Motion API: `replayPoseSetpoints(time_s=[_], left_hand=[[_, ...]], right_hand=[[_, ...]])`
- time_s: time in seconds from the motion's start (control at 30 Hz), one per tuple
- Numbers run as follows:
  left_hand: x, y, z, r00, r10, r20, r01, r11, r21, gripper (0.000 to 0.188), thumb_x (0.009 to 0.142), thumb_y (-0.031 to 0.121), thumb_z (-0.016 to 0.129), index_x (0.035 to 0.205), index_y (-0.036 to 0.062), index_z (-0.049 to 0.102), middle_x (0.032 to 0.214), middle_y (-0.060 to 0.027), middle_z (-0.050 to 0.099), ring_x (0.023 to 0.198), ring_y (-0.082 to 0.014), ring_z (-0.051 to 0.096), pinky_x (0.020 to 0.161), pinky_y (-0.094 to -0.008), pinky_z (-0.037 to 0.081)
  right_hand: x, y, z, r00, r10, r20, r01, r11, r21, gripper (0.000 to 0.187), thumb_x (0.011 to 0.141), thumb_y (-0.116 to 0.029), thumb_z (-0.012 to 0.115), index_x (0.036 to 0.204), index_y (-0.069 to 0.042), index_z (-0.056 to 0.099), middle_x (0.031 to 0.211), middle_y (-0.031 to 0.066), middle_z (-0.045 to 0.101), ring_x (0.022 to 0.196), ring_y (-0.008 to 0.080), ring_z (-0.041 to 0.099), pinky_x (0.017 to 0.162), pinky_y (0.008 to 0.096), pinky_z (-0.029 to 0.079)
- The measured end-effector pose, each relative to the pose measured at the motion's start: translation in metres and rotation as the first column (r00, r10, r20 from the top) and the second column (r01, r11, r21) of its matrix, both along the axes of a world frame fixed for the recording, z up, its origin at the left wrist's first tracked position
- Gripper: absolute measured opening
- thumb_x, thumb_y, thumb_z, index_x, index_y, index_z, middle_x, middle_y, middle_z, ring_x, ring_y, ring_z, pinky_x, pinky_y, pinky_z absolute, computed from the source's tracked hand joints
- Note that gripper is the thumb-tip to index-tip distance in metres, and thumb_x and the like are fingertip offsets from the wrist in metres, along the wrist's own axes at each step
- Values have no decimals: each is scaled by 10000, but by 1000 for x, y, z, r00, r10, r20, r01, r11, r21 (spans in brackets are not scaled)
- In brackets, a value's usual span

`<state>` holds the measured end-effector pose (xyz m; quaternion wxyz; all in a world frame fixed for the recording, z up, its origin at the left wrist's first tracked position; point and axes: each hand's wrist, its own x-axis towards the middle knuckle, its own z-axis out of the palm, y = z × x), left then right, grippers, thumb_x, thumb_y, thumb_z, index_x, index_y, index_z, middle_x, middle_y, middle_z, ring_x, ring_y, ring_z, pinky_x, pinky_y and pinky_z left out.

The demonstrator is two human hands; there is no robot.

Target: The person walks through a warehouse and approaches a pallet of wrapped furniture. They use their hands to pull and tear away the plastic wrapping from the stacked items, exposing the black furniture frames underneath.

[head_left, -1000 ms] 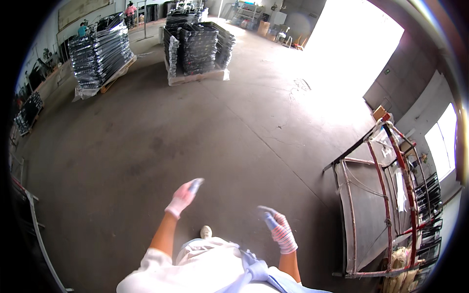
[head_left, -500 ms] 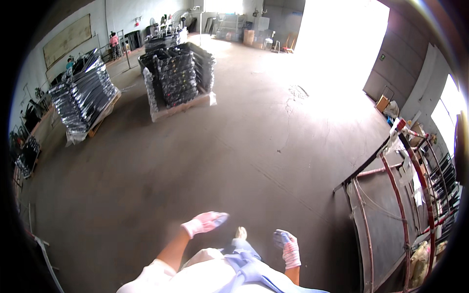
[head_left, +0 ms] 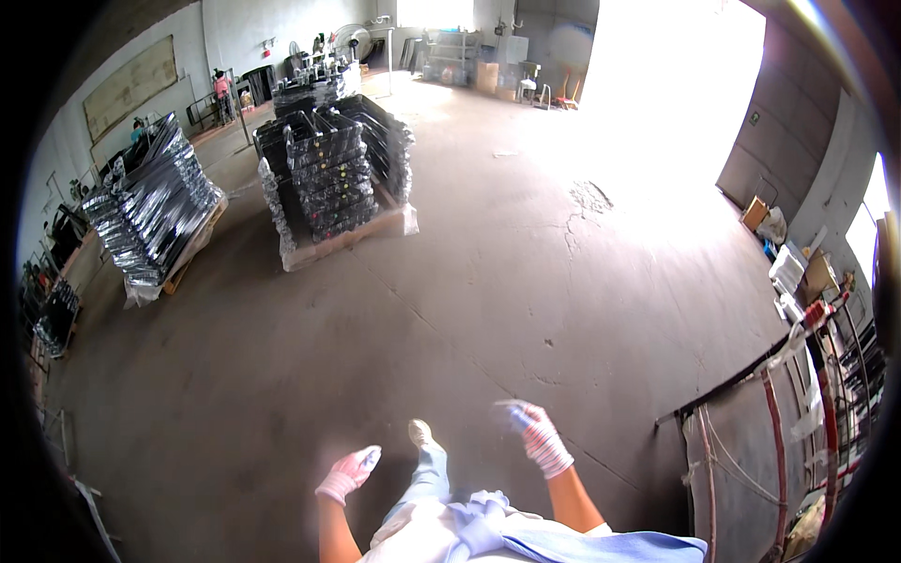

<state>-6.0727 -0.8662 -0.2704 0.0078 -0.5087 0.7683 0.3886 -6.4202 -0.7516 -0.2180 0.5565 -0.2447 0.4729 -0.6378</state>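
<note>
Both my hands wear pale knitted gloves with red stripes and blue-coated fingers. My left hand (head_left: 349, 474) is low in front of me, its fingers loosely bent and apart from any object. My right hand (head_left: 537, 437) reaches further forward over the floor, its fingertips smeared by motion. I see nothing held in either one. Between them, one leg in light blue trousers steps out with a pale shoe (head_left: 420, 433). A light blue cloth (head_left: 601, 546) is tied at my waist over white clothing.
Grey concrete floor (head_left: 310, 375) spreads ahead. Wrapped stacks of black frames stand on pallets, one nearer the middle (head_left: 328, 178) and one at left (head_left: 155, 211). A metal rack with red-wrapped bars (head_left: 775, 432) stands close at right. Beyond is a bright doorway (head_left: 671, 94); a person (head_left: 222, 94) stands far left.
My right hand has swung forward and up, my left hand back and down. The foot has moved left. The stacks and rack sit lower in view, and the rack has shifted right.
</note>
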Motion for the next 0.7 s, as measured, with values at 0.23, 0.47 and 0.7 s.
replayPoseSetpoints(time_s=[0.23, 0.47, 0.7], left_hand=[[-52, -161, 12, 965, 181, 187, -166, 981, -97, 412, 856, 458, 404, 1123, 184, 559, 1069, -129, 585, 1013, -321, 530, 873, -407, 415], [-253, -329, 82, 929, -369, 38, 350, 835, -424, 394, 888, 349, 403, 1176, 102, 506, 1147, -131, 551, 1076, -295, 501, 966, -382, 344], [-416, -391, 99, 551, -779, -300, 697, 627, -348, 390, 893, 291, 415, 1208, 70, 477, 1153, -151, 542, 1082, -349, 476, 961, -378, 338]], right_hand=[[-34, -129, -1, 989, 144, 34, -147, 983, 108, 280, 832, -195, 598, 1037, -6, 602, 927, 50, 628, 839, 104, 572, 766, 240, 454], [-129, -240, 64, 992, -80, -102, 61, 982, -178, 357, 843, -212, 556, 1091, 44, 551, 1055, 115, 600, 966, 165, 569, 883, 269, 420], [-216, -272, -21, 950, -313, 17, 311, 948, 61, 535, 760, -387, 616, 1084, 33, 548, 1028, 169, 607, 978, 273, 587, 867, 416, 454]])
